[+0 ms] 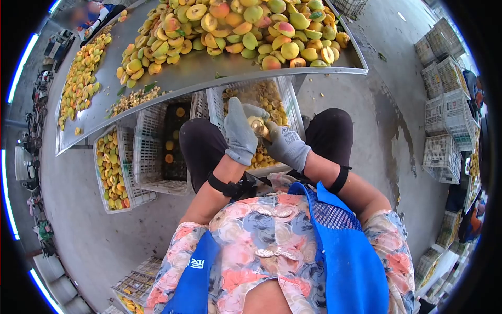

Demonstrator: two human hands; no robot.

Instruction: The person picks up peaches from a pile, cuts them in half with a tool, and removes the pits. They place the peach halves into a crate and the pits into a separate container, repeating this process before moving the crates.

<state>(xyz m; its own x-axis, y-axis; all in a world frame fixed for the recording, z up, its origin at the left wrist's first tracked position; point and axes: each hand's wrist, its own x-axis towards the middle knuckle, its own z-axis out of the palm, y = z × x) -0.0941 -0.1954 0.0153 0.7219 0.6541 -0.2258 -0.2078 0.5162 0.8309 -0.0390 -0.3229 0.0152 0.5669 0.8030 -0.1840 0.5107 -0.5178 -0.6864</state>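
Both my hands wear grey gloves and meet above a white crate (293,104) of cut fruit between my knees. My left hand (241,131) has its fingers curled near a pale, round piece (257,125), perhaps fruit, which lies between the two hands. My right hand (286,144) is closed on something I cannot make out, with the thumb pointing toward the pale piece. Just beyond, a heap of halved yellow-green and reddish fruit (251,26) covers much of the metal table (198,78).
Crates stand left of my legs, one holding fruit halves (111,172), another dark inside (175,144). Small pits (136,99) and more fruit lie along the table's left side. Stacked crates (442,115) line the right. A person (94,18) is at the upper left.
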